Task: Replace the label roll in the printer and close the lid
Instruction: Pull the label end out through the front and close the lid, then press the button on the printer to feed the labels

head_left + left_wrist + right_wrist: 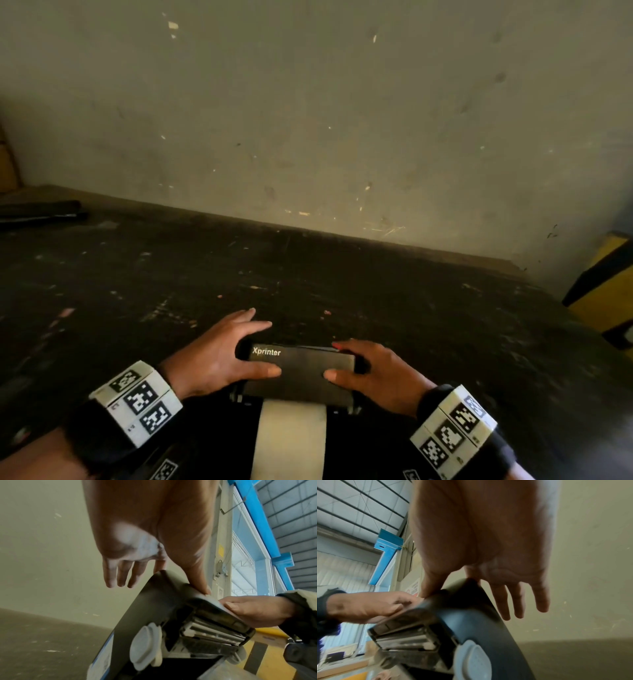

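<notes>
The black Xprinter label printer's lid [301,371] stands raised at the near edge of the table. My left hand [219,356] holds its left corner, thumb on the front face and fingers spread behind. My right hand [373,371] grips the right corner the same way. A white label strip [291,438] runs out below the lid toward me. In the left wrist view my left hand [180,563] pinches the lid [154,608] between thumb and forefinger; the print mechanism [211,632] and a grey roll holder disc [144,646] show under it. My right hand [471,574] pinches the lid [479,615] likewise.
The dark, scuffed table [342,281] reaches back to a stained wall [308,120]. Black bars [41,210] lie at the far left. A yellow and black box [606,291] stands past the table's right end.
</notes>
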`<state>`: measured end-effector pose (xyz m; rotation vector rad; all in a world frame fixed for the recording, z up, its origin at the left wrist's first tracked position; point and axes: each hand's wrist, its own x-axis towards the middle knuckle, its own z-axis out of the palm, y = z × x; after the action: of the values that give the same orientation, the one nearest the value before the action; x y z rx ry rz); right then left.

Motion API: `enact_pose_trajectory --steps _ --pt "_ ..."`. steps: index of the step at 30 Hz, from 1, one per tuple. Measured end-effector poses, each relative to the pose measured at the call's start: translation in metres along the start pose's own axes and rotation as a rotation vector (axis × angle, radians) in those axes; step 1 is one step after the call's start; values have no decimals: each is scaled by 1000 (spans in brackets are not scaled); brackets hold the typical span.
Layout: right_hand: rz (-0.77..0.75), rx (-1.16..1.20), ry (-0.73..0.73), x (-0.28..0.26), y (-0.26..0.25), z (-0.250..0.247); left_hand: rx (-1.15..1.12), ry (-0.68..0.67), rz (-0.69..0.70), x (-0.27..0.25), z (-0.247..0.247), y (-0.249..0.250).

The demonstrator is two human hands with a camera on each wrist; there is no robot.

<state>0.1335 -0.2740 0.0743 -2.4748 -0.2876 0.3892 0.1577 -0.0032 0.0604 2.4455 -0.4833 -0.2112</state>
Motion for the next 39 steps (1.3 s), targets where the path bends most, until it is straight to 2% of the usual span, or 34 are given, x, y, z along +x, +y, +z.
enact_pose_trajectory --steps 6,12,16,23,39 --pt "-24 -221 -36 -54 15 62 214 -83 -41 -67 39 8" --pt "0 -351 -36 -74 34 116 389 -161 -127 -99 86 3" --pt "36 -303 -21 -80 39 134 364 -190 -166 -109 104 -7" --pt "75 -216 -28 -81 44 149 251 -141 -251 -121 124 -7" --pt "101 -98 -41 -82 41 150 137 -135 -222 -122 126 -10"
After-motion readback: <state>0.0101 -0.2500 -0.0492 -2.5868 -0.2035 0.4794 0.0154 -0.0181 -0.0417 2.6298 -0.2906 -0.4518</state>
